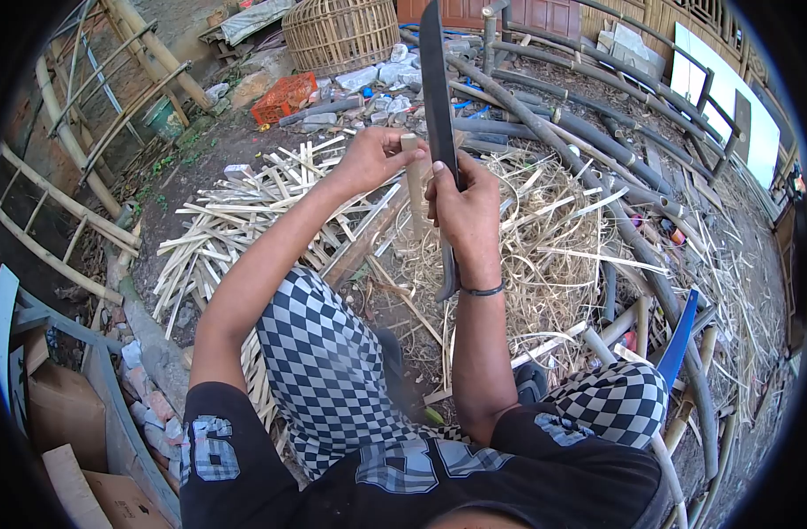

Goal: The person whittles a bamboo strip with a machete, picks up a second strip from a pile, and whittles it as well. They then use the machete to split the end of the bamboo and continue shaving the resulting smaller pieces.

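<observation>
Toward the left edge of the ground, brown cardboard boxes [66, 410] with flat sides sit within a grey-blue frame [104, 375]. Farther up, round bamboo poles [61, 145] stand lashed into ladder-like forms near what is probably a green bucket [163, 119], too shadowed to see into. Next, a loose heap of pale, flat, straight-edged split strips [218, 225] fans over the bare soil. Beyond it stand a slatted orange crate [284, 99], its contents unclear, and, toward the far edge, a rounded basket [342, 37] of open bamboo weave.

At centre, the left hand [372, 160] is nearly closed, thumb and fingers pinching the top of a smooth, upright bamboo piece [415, 189]. Just beside it, the right hand [468, 207] is closed in a fist around the machete [438, 84], whose long, dark, flat blade points up and whose hooked handle end shows below the fist.

Right of the bamboo piece, thin, curly shavings [549, 234] lie tangled in a springy mound. Farther right, long rounded poles [588, 137] cross the ground, and a blue saw blade [679, 339] slants up beside the checked trouser knee [628, 397].
</observation>
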Tool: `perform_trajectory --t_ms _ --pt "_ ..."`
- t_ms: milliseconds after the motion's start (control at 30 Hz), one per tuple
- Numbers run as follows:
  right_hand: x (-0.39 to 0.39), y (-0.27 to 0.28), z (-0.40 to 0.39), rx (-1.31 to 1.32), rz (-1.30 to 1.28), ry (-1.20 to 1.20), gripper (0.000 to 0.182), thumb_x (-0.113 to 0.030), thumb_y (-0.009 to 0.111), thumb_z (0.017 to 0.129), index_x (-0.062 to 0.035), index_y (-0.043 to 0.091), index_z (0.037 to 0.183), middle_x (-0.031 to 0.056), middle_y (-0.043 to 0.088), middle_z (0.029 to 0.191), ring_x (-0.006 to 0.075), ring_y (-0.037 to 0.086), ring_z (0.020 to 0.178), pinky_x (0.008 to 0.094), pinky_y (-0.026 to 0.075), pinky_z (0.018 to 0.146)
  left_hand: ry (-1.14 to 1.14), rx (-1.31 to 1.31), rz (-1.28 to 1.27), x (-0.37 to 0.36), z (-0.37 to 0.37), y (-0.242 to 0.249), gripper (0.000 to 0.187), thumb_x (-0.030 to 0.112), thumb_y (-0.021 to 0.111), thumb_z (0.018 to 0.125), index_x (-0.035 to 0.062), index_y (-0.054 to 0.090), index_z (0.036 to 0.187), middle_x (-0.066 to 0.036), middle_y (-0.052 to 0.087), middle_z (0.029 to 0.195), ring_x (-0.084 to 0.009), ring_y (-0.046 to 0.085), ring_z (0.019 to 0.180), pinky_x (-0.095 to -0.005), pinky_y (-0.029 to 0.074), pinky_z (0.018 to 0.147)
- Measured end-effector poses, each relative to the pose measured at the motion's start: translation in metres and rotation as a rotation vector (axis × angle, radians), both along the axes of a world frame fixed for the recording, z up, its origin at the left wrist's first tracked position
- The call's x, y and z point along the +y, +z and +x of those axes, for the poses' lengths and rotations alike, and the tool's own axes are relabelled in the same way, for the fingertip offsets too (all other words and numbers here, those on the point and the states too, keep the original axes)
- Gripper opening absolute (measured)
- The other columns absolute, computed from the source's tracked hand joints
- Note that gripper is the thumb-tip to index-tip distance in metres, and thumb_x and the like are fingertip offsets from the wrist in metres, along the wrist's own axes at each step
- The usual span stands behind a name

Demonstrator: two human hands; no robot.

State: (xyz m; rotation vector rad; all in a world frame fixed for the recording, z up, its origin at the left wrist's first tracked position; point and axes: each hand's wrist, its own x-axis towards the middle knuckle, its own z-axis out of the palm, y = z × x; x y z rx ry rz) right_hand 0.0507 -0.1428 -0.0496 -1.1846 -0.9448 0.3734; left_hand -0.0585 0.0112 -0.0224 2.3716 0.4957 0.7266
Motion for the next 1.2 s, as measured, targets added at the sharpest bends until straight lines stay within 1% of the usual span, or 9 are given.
perform_trajectory --t_ms 100,233,400,500,733,800,867,1067,1200 --pt "-0.007 0.009 0.002 0.195 -0.013 0.098 0.015 -0.011 0.056 0.1 -0.0009 0.063 0.093 0.0013 0.059 0.064 0.0085 0.055 0.048 0.0245 0.043 0.043 0.065 -0.069 -0.077 0.02 -0.004 -0.001 0.018 0.016 0.065 0.097 0.0015 0.067 0.107 -0.007 0.075 0.092 -0.0132 0.069 0.087 -0.0305 0.053 0.083" --pt "-0.012 0.014 0.006 0.317 -0.043 0.115 0.017 -0.01 0.057 0.098 0.0046 0.065 0.096 0.0039 0.061 0.061 0.0098 0.056 0.047 0.0279 0.042 0.043 0.176 -0.005 -0.05 0.035 -0.011 -0.002 0.032 0.022 0.056 0.103 0.0016 0.053 0.127 -0.009 0.072 0.105 -0.0143 0.064 0.106 -0.0327 0.053 0.094" --pt "-0.007 0.007 0.01 0.258 -0.067 0.099 0.018 -0.01 0.057 0.097 0.0058 0.065 0.1 0.0045 0.061 0.061 0.0108 0.057 0.048 0.0284 0.044 0.044 0.061 -0.111 -0.118 0.05 -0.016 -0.012 0.028 0.019 0.056 0.103 0.0008 0.055 0.124 -0.009 0.07 0.11 -0.0179 0.065 0.107 -0.0368 0.053 0.098" --pt "0.0 -0.001 0.008 0.213 -0.025 0.073 0.021 -0.011 0.059 0.096 0.0051 0.067 0.106 0.0064 0.063 0.061 0.0114 0.06 0.051 0.0299 0.046 0.048 -0.084 -0.012 -0.211 0.03 -0.015 0.004 0.024 0.016 0.061 0.099 0.0014 0.061 0.118 -0.006 0.073 0.102 -0.014 0.068 0.096 -0.0312 0.053 0.09" --pt "0.008 -0.007 -0.003 0.121 0.039 -0.02 0.022 -0.013 0.061 0.093 0.0009 0.067 0.109 0.0132 0.069 0.077 0.0179 0.066 0.07 0.0348 0.05 0.064 -0.014 -0.114 -0.173 0.018 -0.007 0.002 0.023 0.019 0.074 0.092 0.0015 0.069 0.105 -0.004 0.072 0.092 -0.0114 0.068 0.09 -0.0282 0.057 0.082" --pt "0.004 -0.003 -0.004 0.08 -0.001 -0.032 0.021 -0.013 0.061 0.093 0.0008 0.067 0.108 0.0145 0.068 0.077 0.0198 0.066 0.069 0.0358 0.05 0.064 0.008 -0.2 -0.14 0.016 -0.006 0.008 0.022 0.019 0.074 0.092 0.0014 0.07 0.104 -0.005 0.072 0.09 -0.0114 0.068 0.088 -0.0281 0.057 0.082" --pt "0.004 -0.002 -0.004 0.04 -0.042 -0.044 0.02 -0.013 0.06 0.093 0.0008 0.066 0.107 0.0158 0.068 0.076 0.0217 0.066 0.068 0.0368 0.05 0.064 0.212 -0.055 0.0 0.015 -0.006 0.016 0.024 0.014 0.072 0.093 -0.0003 0.065 0.11 -0.005 0.07 0.1 -0.0112 0.067 0.092 -0.0296 0.059 0.088" --pt "0.005 -0.002 -0.008 0.039 0.032 -0.085 0.021 -0.013 0.06 0.093 -0.0005 0.067 0.108 0.0174 0.066 0.072 0.0277 0.065 0.064 0.0402 0.049 0.062 0.253 -0.165 0.248 0.009 -0.004 0.015 0.023 0.015 0.075 0.088 0.0032 0.069 0.107 -0.008 0.072 0.096 -0.0134 0.069 0.087 -0.028 0.056 0.079" --pt "0.005 -0.002 -0.007 0.018 0.034 -0.109 0.021 -0.014 0.06 0.093 -0.0012 0.067 0.108 0.0185 0.066 0.073 0.0294 0.067 0.065 0.0414 0.049 0.063 0.159 -0.172 0.204 0.012 -0.004 0.011 0.023 0.013 0.076 0.087 0.0032 0.068 0.106 -0.005 0.071 0.096 -0.0126 0.069 0.089 -0.0288 0.055 0.083"
